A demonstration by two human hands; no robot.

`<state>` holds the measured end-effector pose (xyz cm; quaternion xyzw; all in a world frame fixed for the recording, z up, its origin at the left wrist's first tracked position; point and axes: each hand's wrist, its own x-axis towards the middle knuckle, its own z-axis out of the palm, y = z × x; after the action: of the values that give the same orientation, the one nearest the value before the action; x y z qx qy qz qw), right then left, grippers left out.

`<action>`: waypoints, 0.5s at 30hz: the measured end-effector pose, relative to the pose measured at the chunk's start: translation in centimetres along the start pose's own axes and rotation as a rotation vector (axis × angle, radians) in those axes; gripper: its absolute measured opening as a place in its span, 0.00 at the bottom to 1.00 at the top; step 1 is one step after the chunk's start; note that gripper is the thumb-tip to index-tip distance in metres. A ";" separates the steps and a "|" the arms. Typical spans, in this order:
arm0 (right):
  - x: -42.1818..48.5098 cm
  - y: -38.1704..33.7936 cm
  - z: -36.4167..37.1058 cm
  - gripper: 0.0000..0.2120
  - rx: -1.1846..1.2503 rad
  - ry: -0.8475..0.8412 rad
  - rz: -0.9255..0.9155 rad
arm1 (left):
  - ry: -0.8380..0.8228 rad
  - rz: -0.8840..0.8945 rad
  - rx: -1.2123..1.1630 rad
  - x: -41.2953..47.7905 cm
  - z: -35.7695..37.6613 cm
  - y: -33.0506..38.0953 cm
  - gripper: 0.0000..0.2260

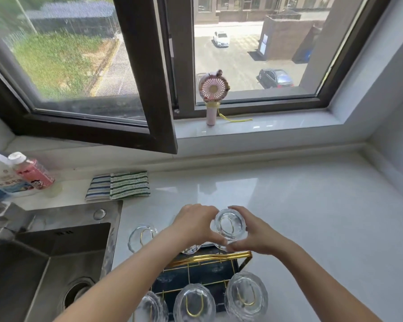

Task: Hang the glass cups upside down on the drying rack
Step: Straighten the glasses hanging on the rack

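A gold wire drying rack (209, 257) with a dark tray stands on the white counter in front of me. Three clear glass cups hang upside down on its near pegs, among them one at the front right (246, 296) and one in the front middle (194, 303). Another inverted cup (142, 235) hangs at the far left. At the far right peg an upside-down glass cup (230, 225) is held between both hands: my left hand (193, 225) grips its left side and my right hand (254, 233) its right. A further cup is partly hidden under my left hand.
A steel sink (44, 263) lies to the left of the rack. Folded striped cloths (119, 185) and detergent bottles (16, 175) sit behind the sink. A small pink fan (213, 96) stands on the windowsill. An open window sash (149, 89) juts inward above the counter.
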<state>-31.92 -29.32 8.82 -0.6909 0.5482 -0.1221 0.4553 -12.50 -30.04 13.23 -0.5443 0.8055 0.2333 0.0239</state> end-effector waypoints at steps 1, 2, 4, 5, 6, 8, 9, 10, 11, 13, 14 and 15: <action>0.0 0.2 0.3 0.45 0.022 0.008 -0.012 | 0.004 0.003 0.006 0.1 0.2 -0.2 0.28; 0.0 0.3 0.5 0.42 0.043 0.021 -0.019 | 0.014 0.008 0.010 0.1 0.4 -0.3 0.28; 0.0 0.4 0.9 0.37 0.072 0.051 -0.028 | 0.031 0.017 0.023 0.1 0.5 -0.4 0.27; -0.1 0.4 1.0 0.36 0.074 0.069 -0.033 | 0.036 0.018 0.028 0.1 0.5 -0.4 0.27; -0.1 0.4 1.1 0.36 0.066 0.087 -0.039 | 0.039 0.018 0.031 0.1 0.4 -0.5 0.27; -0.1 0.2 1.2 0.36 0.042 0.111 -0.052 | 0.037 0.018 0.026 0.0 0.3 -0.6 0.26; -0.1 0.2 1.2 0.36 0.030 0.116 -0.056 | 0.037 0.019 0.022 -0.1 0.3 -0.6 0.25; 0.0 0.1 1.3 0.36 0.018 0.118 -0.059 | 0.038 0.020 0.018 -0.1 0.2 -0.7 0.25; 0.1 0.1 1.3 0.36 0.006 0.119 -0.059 | 0.041 0.020 0.016 -0.1 0.2 -0.7 0.25; 0.2 0.0 1.3 0.36 -0.009 0.118 -0.054 | 0.041 0.016 0.011 -0.2 0.2 -0.8 0.24; 0.2 0.0 1.4 0.36 -0.012 0.117 -0.050 | 0.037 0.013 0.010 -0.3 0.2 -0.8 0.25; 0.3 0.0 1.4 0.37 -0.015 0.115 -0.045 | 0.031 0.010 0.009 -0.3 0.1 -0.8 0.25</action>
<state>-30.86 -28.84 7.99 -0.6984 0.5586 -0.1676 0.4148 -11.66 -29.99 12.89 -0.5436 0.8095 0.2212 0.0126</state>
